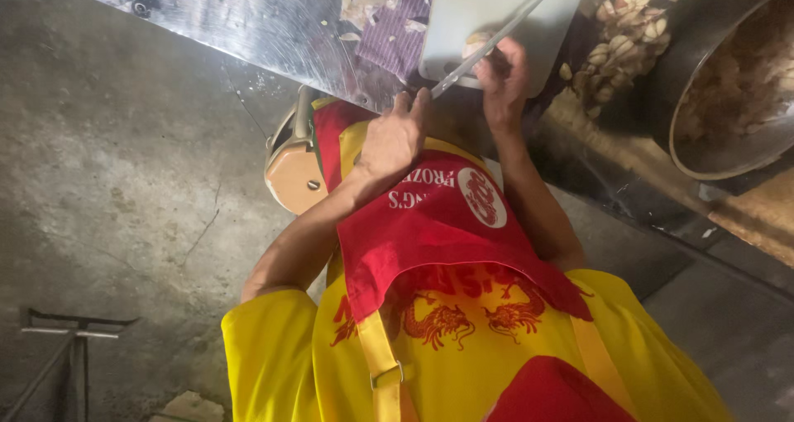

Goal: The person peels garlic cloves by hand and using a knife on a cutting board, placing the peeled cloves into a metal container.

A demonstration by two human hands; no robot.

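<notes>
My left hand (394, 137) grips the handle of a long knife (490, 43), whose blade runs up and to the right over a white cutting board (463, 4). On the board's near edge, my right hand (504, 76) presses down a small pale piece of food (477, 41), mostly hidden by my fingers. The blade lies right beside those fingers. I wear a yellow shirt and a red apron (430, 223).
A large metal pot (728, 99) with pale chopped bits stands at the right. A heap of small pale round pieces (633, 21) lies beside it. A purple cloth (405, 25) rests on the shiny metal tabletop (248, 16). A tan stool (289, 165) and concrete floor (107, 182) are at left.
</notes>
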